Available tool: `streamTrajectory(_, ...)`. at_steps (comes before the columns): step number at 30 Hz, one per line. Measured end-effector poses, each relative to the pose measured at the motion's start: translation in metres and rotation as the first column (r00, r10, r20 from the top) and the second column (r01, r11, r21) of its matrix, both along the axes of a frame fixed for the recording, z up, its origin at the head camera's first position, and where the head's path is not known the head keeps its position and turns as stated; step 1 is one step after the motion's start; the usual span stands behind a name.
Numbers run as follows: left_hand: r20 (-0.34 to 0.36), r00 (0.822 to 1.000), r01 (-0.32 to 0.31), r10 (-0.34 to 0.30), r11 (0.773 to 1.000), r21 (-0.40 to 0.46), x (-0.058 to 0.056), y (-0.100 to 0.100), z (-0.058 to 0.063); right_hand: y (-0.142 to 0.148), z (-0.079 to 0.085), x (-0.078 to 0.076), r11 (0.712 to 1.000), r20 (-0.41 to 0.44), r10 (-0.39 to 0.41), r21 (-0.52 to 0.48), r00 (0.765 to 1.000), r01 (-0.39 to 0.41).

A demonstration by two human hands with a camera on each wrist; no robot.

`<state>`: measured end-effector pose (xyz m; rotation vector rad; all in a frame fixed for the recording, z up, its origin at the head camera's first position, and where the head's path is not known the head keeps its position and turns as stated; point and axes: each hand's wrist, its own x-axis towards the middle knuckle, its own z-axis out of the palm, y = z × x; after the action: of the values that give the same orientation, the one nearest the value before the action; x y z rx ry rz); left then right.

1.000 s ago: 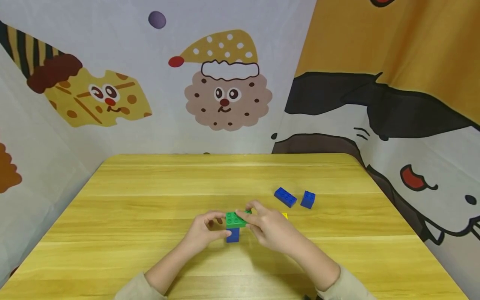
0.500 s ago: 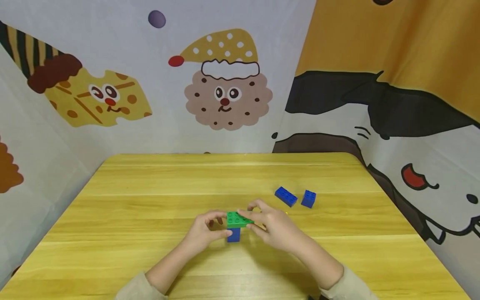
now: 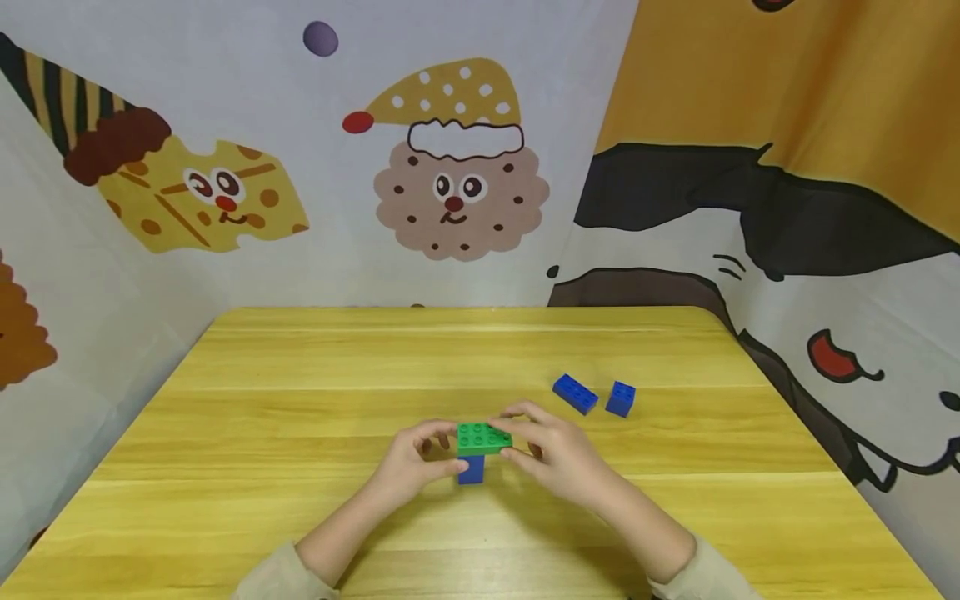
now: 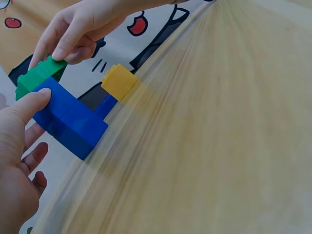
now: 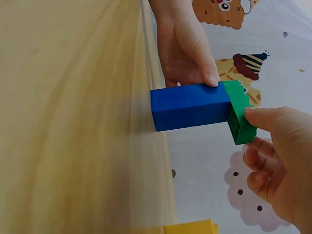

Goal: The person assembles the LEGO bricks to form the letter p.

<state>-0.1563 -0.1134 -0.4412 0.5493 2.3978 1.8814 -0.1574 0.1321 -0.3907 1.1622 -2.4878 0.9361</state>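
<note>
Two blue bricks (image 5: 190, 109) stand stacked on the table. Across their top lies a green studded brick (image 3: 474, 437), its right end jutting out past the stack. My left hand (image 3: 408, 458) holds the upper blue brick, its thumb flat on the near side, as the left wrist view shows. At the overhanging end of the green brick, my right hand (image 3: 558, 450) pinches it between thumb and fingers. In the left wrist view a yellow brick (image 4: 118, 82) stands beyond the stack; in the head view the right hand hides it.
A long blue brick (image 3: 575, 393) and a shorter blue brick (image 3: 621, 399) lie behind the right hand on the wooden table (image 3: 300, 367). A patterned cloth (image 3: 330, 208) hangs right behind the table's far edge.
My right fingers have drawn back toward the green brick's right end, so more of its studs show. The left hand keeps its hold on the stack. The head view has shifted slightly.
</note>
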Motion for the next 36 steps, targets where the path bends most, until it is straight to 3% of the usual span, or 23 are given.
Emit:
streamTrajectory(9,0.025,0.999,-0.020,0.020,1.000,-0.005,0.000,0.002,-0.001,0.011,-0.001,0.003,0.994,0.054,-0.044,-0.093,0.998,0.049)
streamTrajectory(20,0.032,0.999,-0.027,0.026,0.999,0.019,0.001,0.002,-0.002,0.032,-0.006,0.001,0.985,0.051,-0.075,-0.151,0.996,0.082)
streamTrajectory(36,0.036,0.999,-0.023,0.023,1.000,0.015,0.001,0.002,-0.003,0.064,-0.015,-0.004,0.974,0.111,-0.134,-0.169,0.985,0.151)
